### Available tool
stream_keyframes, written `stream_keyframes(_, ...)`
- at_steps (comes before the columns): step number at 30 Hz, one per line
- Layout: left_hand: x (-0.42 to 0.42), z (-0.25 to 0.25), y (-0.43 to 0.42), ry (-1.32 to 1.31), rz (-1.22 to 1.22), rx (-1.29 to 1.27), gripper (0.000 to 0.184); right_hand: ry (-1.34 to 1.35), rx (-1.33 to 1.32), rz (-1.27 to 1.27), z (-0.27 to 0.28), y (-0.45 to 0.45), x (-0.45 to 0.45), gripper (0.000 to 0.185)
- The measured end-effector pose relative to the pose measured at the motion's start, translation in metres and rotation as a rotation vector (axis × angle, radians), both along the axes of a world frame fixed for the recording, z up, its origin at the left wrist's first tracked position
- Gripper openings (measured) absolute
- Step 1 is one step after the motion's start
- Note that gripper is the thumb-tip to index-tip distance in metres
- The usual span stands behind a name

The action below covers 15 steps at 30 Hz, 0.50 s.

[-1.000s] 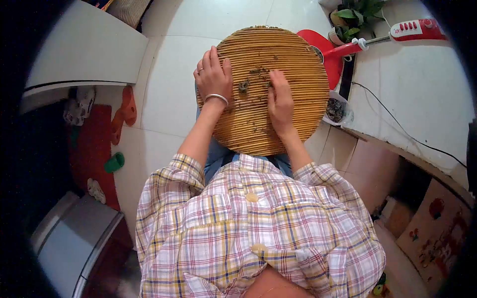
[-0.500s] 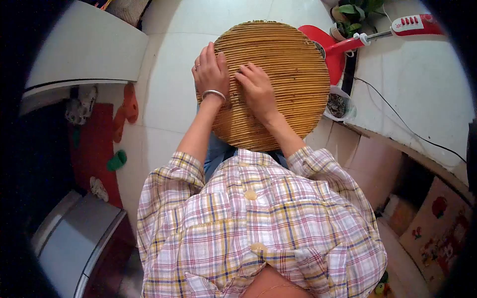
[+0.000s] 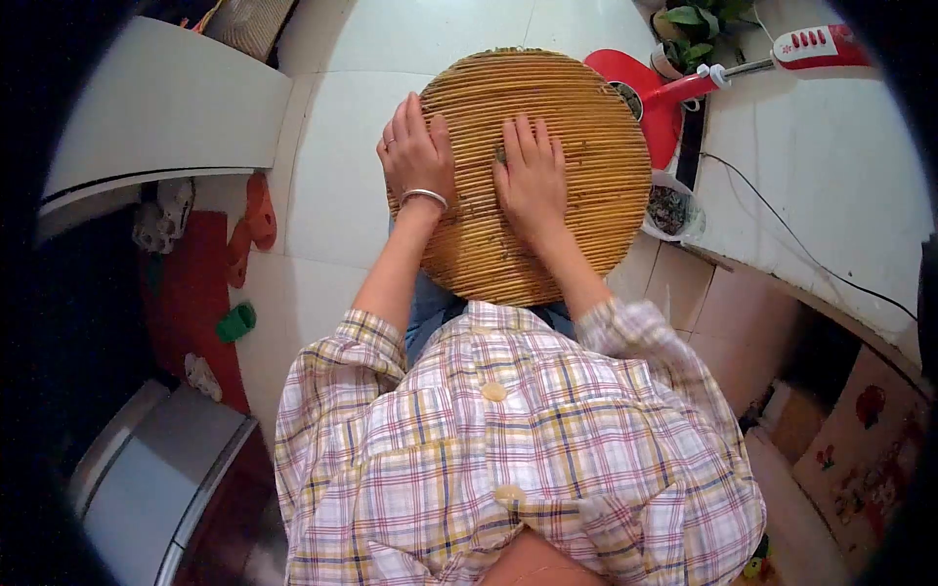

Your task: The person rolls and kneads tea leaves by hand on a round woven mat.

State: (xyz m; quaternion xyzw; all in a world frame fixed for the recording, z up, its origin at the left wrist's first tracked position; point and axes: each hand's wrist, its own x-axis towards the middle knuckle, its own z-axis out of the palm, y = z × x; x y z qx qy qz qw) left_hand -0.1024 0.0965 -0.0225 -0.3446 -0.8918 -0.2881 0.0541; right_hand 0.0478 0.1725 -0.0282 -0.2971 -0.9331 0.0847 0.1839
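Note:
A round tray of yellow stalks laid side by side (image 3: 596,220) rests over my lap, with dark specks scattered on it. My left hand (image 3: 418,161), wearing a ring and a silver bangle, lies along the tray's left side with its fingers stretched out. Near the middle, my right hand (image 3: 532,186) is flat on the stalks, fingers slightly apart. A small dark greenish bit (image 3: 500,153) shows beside its thumb and index finger; what it is, I cannot make out.
A red-based appliance with a handle (image 3: 679,90) and potted plants (image 3: 689,34) stand at the upper right. Below them is a bag-lined bin (image 3: 669,210). Orange slippers (image 3: 258,215) and a green shoe (image 3: 235,321) lie left on the floor, beside a white cabinet (image 3: 166,98).
My right hand has slid right across the tray, and its bent fingers have straightened out flat. My left hand stays at the tray's left side. The whole view has shifted slightly.

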Motion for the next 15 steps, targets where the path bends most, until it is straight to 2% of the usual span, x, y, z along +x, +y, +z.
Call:
stream_keyframes(2, 0.004, 0.000, 0.004, -0.009, -0.005, -0.005, 0.058, -0.060, 0.005, -0.021, 0.003, -0.019, 0.029, 0.062)
stream_keyframes(3, 0.004, 0.000, 0.006, 0.085, 0.009, 0.020, 0.062, -0.114, 0.008, -0.042, 0.003, -0.021, 0.035, 0.065)
stream_keyframes(4, 0.007, -0.001, 0.006, 0.179, 0.020, 0.039, 0.067, -0.113, 0.006, -0.048, 0.005, -0.014, 0.027, 0.065)
stream_keyframes(9, 0.006, -0.009, 0.005, 0.168, -0.076, -0.043, 0.073, 0.009, 0.022, -0.134, 0.005, 0.033, -0.042, 0.068)
stream_keyframes(11, 0.004, -0.006, 0.004, 0.186, -0.100, -0.043, 0.075, -0.012, -0.006, -0.105, 0.004, 0.017, -0.022, 0.068)
stream_keyframes(13, 0.012, -0.002, 0.002, 0.261, -0.233, -0.226, 0.075, -0.072, -0.043, -0.052, 0.003, -0.009, 0.015, 0.068)
stream_keyframes(15, 0.024, -0.010, 0.013, 0.254, -0.300, -0.182, 0.076, -0.063, -0.055, -0.041, 0.004, -0.011, 0.026, 0.069)
